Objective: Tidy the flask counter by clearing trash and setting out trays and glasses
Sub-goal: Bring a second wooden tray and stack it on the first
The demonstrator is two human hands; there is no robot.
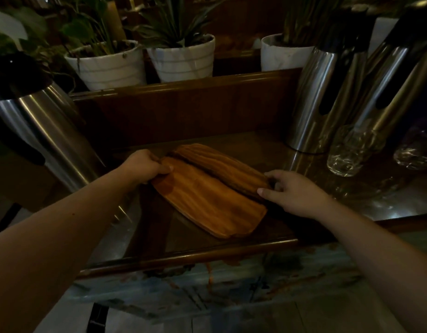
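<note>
Two flat wooden trays lie side by side on the dark counter (pixel 231 239). The nearer tray (pixel 207 200) is lighter orange; the far tray (pixel 222 164) is darker and partly tilted against it. My left hand (pixel 145 165) grips the left end of the nearer tray, thumb on top. My right hand (pixel 291 191) holds the right end of the far tray between thumb and fingers. Steel flasks stand on both sides: one at the left (pixel 44 126), two at the right (pixel 325 99). Clear glasses (pixel 349 150) stand in front of the right flasks.
White plant pots (pixel 183 58) line the raised ledge behind the counter's wooden back wall (pixel 183 111). Another glass (pixel 414 152) sits at the far right. The counter's front rim (pixel 188 255) runs below the trays, with patterned floor underneath.
</note>
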